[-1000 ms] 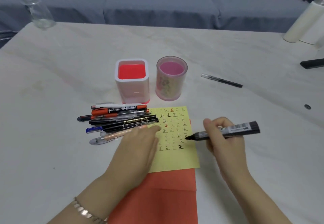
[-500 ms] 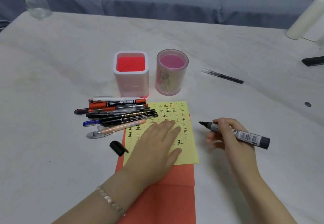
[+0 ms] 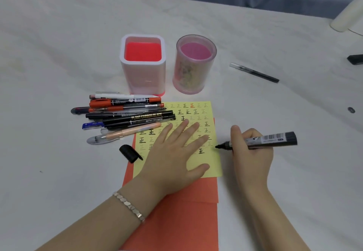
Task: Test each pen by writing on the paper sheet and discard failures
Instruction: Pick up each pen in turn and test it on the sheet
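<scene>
White table: left hand covers the sheet, pens crowding beside.

My right fingers pinch the uncapped black marker level, tip at the yellow paper sheet's three-o'clock edge; assorted plastic pens lie heaped at its ten o'clock.

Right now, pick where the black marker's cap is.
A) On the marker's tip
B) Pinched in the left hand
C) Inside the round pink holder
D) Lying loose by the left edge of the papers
D: the cap lies loose beside the yellow sheet, below the pile of pens. The marker in the right hand shows a bare tip, and the left hand lies flat on the sheet.
</scene>
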The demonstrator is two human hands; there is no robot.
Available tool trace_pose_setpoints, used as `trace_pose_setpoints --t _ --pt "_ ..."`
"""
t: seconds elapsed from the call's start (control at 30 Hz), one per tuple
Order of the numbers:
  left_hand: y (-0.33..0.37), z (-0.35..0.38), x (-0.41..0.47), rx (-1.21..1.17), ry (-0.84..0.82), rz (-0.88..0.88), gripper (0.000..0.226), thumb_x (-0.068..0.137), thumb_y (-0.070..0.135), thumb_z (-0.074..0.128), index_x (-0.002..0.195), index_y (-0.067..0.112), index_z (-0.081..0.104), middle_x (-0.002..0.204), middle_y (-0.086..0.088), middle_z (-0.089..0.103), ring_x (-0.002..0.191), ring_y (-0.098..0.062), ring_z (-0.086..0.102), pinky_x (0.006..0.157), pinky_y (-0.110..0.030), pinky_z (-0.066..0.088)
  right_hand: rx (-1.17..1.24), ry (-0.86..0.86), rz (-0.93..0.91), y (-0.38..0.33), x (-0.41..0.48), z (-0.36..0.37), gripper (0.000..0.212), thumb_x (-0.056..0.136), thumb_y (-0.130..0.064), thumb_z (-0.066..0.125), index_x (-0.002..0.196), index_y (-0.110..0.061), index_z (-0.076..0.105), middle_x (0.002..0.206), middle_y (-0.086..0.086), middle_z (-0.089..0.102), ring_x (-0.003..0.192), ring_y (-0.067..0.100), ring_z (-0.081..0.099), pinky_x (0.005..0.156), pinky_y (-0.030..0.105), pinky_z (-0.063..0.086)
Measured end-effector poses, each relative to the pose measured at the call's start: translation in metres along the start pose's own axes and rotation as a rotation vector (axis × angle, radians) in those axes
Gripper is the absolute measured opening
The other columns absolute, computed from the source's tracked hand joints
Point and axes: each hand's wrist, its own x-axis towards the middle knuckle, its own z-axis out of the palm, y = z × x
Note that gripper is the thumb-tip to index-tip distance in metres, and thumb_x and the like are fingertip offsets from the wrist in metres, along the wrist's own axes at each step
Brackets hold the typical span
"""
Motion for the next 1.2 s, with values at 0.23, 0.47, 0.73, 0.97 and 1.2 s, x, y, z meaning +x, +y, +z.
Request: trace_pose_setpoints --t 0.23,0.47,0.73,0.97,1.2 --pt "0.0 0.002 0.0 -0.013 0.042 -0.008 0.058 0.076 0.059 0.042 0.126 0.031 0.056 0.141 0.001 0.046 0.135 -0.02 0.036 0.107 -0.045 0.02 -0.028 0.021 -0.025 0.011 -0.005 0.012 0.036 0.086 0.002 0.053 0.056 -0.008 0.036 0.037 -0.012 0.036 0.037 0.002 0.035 0.041 0.008 0.03" --pt "0.002 0.002 -0.002 -0.036 0.072 -0.015 0.058 0.075 0.059 0.045 0.125 0.031 0.057 0.141 0.002 0.046 0.135 -0.019 0.035 0.108 -0.045 0.022 -0.049 0.054 -0.053 0.017 -0.004 0.01 0.04 0.083 0.004 0.054 0.053 -0.011 0.032 0.038 -0.01 0.034 0.038 0.004 0.034 0.041 0.008 0.028" --pt "0.002 0.002 -0.002 -0.044 0.085 -0.021 0.058 0.076 0.059 0.046 0.125 0.031 0.057 0.141 0.002 0.046 0.135 -0.019 0.035 0.109 -0.045 0.022 -0.087 0.026 -0.085 0.02 -0.004 0.012 0.039 0.082 0.001 0.057 0.053 -0.01 0.033 0.046 -0.002 0.034 0.04 0.004 0.033 0.042 0.009 0.028" --pt "0.002 0.001 -0.002 -0.045 0.074 -0.026 0.059 0.076 0.059 0.045 0.126 0.031 0.056 0.142 0.002 0.045 0.136 -0.019 0.034 0.108 -0.046 0.022 -0.103 0.011 -0.088 0.02 -0.003 0.012 0.037 0.081 0.002 0.058 0.054 -0.008 0.035 0.045 -0.004 0.036 0.039 0.004 0.035 0.042 0.008 0.028" --pt "0.001 0.003 -0.001 -0.047 0.079 -0.025 0.058 0.075 0.059 0.046 0.126 0.031 0.056 0.141 0.002 0.046 0.136 -0.019 0.035 0.109 -0.045 0.022 -0.102 0.028 -0.085 0.021 -0.003 0.012 0.034 0.082 0.0 0.057 0.055 -0.006 0.036 0.044 -0.005 0.034 0.039 0.004 0.033 0.041 0.008 0.027"
